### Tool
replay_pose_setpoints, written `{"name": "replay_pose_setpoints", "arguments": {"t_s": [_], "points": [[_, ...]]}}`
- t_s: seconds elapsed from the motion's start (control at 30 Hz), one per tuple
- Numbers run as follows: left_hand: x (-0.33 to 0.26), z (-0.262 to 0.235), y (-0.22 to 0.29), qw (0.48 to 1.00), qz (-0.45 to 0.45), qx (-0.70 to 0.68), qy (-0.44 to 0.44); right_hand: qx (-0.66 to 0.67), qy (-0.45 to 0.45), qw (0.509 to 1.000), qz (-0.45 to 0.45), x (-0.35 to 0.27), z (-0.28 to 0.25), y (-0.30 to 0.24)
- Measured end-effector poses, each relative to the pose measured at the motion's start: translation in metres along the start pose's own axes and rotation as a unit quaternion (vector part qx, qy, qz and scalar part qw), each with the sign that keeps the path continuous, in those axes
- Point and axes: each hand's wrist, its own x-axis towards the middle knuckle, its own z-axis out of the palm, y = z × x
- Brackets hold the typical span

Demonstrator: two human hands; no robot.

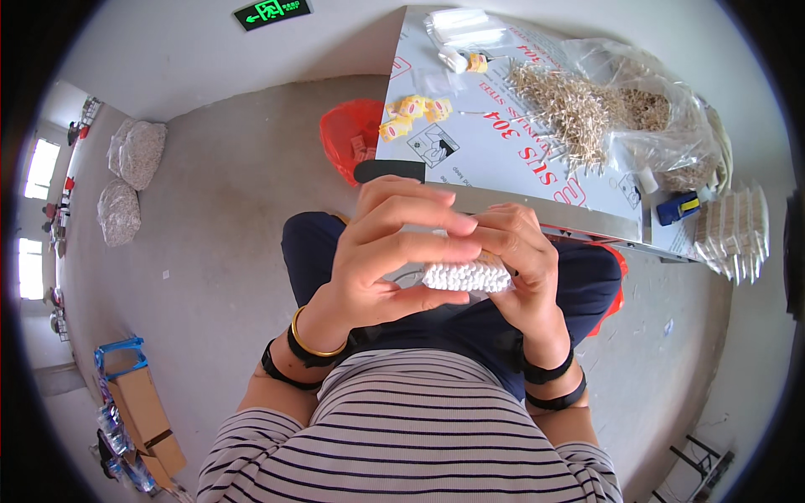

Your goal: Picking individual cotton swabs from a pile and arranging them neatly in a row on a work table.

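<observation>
In front of my lap I hold a packed bundle of cotton swabs [466, 277], its white tips in rows facing me. My right hand [524, 264] grips its right end, with fingers curled over the top and the thumb on the near side. My left hand [390, 247] closes round the left end, fingers above and thumb along the lower edge. The fingers hide most of the bundle's upper side. Beyond my hands, a loose heap of cotton swabs [570, 109] lies on the film-covered metal table [495, 163].
Yellow-and-white labels [411, 114] and clear bags [465, 27] lie on the table's left. A plastic sack of swabs [646, 113], a blue-and-yellow object [677, 208] and packed swab bundles [734, 230] are at its right. A red bag [345, 138] stands beside the table; sacks [138, 153] and a cardboard box [141, 404] stand further left.
</observation>
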Motion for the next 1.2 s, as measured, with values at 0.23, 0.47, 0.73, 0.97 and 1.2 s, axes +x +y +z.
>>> {"name": "replay_pose_setpoints", "arguments": {"t_s": [0.23, 0.47, 0.73, 0.97, 1.2], "points": [[-0.002, -0.005, 0.001, 0.999, 0.028, 0.036, -0.004, -0.009, -0.012, 1.0, -0.015, 0.001, -0.004, 0.006], [-0.002, -0.005, 0.001, 0.999, 0.026, 0.032, 0.002, -0.009, -0.02, 1.0, -0.006, 0.005, -0.005, 0.007], [-0.005, -0.003, -0.002, 0.999, -0.02, -0.047, 0.011, 0.002, -0.017, 1.0, -0.014, 0.008, -0.003, 0.004], [0.002, 0.0, 0.003, 0.995, -0.073, -0.064, -0.026, 0.0, 0.002, 1.0, 0.005, 0.004, -0.003, 0.011], [0.001, -0.004, -0.001, 0.995, 0.016, 0.077, -0.056, 0.02, -0.017, 1.0, 0.001, 0.004, 0.001, 0.016]]}}
